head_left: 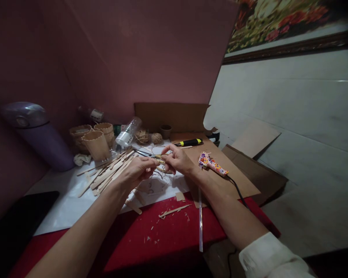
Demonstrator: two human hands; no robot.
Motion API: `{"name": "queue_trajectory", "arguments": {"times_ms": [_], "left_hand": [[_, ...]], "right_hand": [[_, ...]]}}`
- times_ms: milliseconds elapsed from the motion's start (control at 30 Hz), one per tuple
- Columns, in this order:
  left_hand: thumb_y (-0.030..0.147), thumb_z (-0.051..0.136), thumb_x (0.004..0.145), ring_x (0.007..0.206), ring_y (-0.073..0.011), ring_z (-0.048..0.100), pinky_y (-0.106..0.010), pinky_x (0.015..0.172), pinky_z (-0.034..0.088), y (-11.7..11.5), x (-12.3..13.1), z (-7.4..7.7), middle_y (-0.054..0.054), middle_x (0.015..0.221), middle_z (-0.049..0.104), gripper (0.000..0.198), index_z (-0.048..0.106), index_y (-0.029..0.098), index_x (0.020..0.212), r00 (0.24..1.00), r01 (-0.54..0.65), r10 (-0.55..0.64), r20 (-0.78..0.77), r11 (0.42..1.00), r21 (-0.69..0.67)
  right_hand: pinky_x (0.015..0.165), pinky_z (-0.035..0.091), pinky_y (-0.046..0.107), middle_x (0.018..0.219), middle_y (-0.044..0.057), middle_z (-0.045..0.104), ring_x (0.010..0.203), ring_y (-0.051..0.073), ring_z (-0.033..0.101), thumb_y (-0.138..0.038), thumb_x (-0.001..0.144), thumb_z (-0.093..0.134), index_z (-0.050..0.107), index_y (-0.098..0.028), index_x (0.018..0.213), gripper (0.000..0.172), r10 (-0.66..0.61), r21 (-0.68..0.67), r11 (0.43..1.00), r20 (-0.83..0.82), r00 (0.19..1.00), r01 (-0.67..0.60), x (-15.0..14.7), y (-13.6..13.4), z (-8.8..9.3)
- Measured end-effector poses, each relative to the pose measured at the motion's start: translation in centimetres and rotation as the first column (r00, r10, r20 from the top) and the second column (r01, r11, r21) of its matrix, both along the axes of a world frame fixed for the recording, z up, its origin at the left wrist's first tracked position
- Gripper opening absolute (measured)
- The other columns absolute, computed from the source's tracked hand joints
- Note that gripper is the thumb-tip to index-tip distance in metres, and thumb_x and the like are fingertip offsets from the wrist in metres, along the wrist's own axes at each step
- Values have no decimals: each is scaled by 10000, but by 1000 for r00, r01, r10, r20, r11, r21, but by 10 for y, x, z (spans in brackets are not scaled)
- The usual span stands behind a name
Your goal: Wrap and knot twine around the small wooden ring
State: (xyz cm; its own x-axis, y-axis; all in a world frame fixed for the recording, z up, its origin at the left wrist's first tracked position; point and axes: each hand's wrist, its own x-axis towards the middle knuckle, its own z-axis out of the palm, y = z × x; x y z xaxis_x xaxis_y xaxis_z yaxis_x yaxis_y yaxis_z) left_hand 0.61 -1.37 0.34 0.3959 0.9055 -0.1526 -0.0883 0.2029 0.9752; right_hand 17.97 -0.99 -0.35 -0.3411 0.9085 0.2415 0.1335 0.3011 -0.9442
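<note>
My left hand [142,166] is closed, its thumb and forefinger pinched together over the white sheet. Close beside it, my right hand [175,157] has its fingers bent in a pinch, fingertips almost meeting the left ones. Whatever thin thing they grip is too small to make out. Scissors [144,153] with dark blades lie just behind the hands, their handles partly hidden by the fingers. Loose strands of twine show around and below the fingertips. Two balls of twine [142,136] sit farther back. A heap of wooden craft sticks [110,173] lies left of my left hand.
Wooden-stick cups [95,146] and a clear plastic bottle [129,131] stand at the back left, near a purple flask [43,135]. A yellow-black utility knife [190,143] and a patterned glue gun [211,164] lie on cardboard [234,179] at right. A glue stick [200,224] overhangs the table edge.
</note>
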Motion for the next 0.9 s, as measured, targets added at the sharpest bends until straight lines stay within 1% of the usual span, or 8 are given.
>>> {"name": "queue_trajectory", "arguments": {"times_ms": [67, 167, 300, 400, 500, 567, 700, 900], "left_hand": [[244, 726, 579, 364, -24, 307, -182, 369, 146, 2, 0, -1, 51, 453, 415, 203, 565, 120, 571, 999, -49, 49, -1, 999, 4], [238, 711, 566, 345, -22, 298, -185, 364, 149, 5, 0, -2, 49, 441, 432, 188, 567, 117, 573, 993, -117, 117, -2, 993, 35], [234, 698, 531, 326, -28, 300, -188, 358, 149, 5, 1, 1, 51, 402, 434, 175, 577, 113, 568, 968, -231, 240, -75, 967, 111], [245, 713, 502, 332, -31, 317, -186, 361, 163, 3, 3, 5, 51, 385, 432, 196, 586, 105, 553, 942, -280, 306, -135, 943, 179], [262, 725, 493, 343, -33, 329, -187, 367, 177, 2, 4, 7, 49, 393, 439, 215, 599, 101, 558, 943, -263, 295, -152, 944, 201], [273, 732, 498, 350, -34, 333, -188, 370, 182, 2, 3, 7, 44, 407, 449, 227, 607, 99, 571, 950, -237, 269, -158, 951, 198], [294, 741, 527, 357, -31, 321, -191, 376, 178, 2, 1, 5, 41, 426, 450, 245, 623, 95, 607, 974, -152, 178, -141, 973, 174], [260, 702, 600, 363, -30, 315, -193, 385, 158, 1, -1, 4, 48, 434, 426, 182, 629, 102, 651, 989, -80, 98, -109, 984, 156]], "right_hand": [[309, 300, 170, 475, -80, 564, 287, 68, 409, -341, 794, 564, 434, -202, 857, 201, -1, 12, 1000, 9, 1000, 1, 0, 0, -1], [380, 339, 181, 514, -51, 565, 366, 68, 453, -281, 775, 587, 490, -179, 779, 141, 2, 69, 998, 125, 992, -11, -1, -2, 0], [514, 352, 199, 560, -30, 563, 504, 75, 480, -166, 743, 598, 584, -159, 745, 16, -118, 307, 952, 367, 923, -1, -2, -7, 4], [559, 337, 210, 602, -16, 581, 549, 81, 474, -149, 762, 566, 625, -161, 753, 62, -185, 437, 899, 450, 873, -35, -2, -10, 6], [586, 334, 216, 657, -1, 609, 599, 94, 497, -175, 782, 559, 642, -167, 770, 84, -231, 505, 862, 452, 861, -34, -1, -10, 7], [585, 327, 218, 663, 5, 612, 606, 99, 499, -214, 793, 566, 646, -166, 763, 98, -285, 525, 851, 435, 854, 16, -1, -9, 7], [559, 307, 217, 633, 8, 609, 571, 96, 487, -255, 809, 564, 654, -161, 760, 139, -354, 487, 865, 421, 835, 121, 1, -6, 6], [550, 308, 212, 635, 10, 618, 574, 96, 498, -269, 809, 566, 662, -163, 760, 151, -337, 451, 882, 407, 849, 134, 3, -2, 2]]}}
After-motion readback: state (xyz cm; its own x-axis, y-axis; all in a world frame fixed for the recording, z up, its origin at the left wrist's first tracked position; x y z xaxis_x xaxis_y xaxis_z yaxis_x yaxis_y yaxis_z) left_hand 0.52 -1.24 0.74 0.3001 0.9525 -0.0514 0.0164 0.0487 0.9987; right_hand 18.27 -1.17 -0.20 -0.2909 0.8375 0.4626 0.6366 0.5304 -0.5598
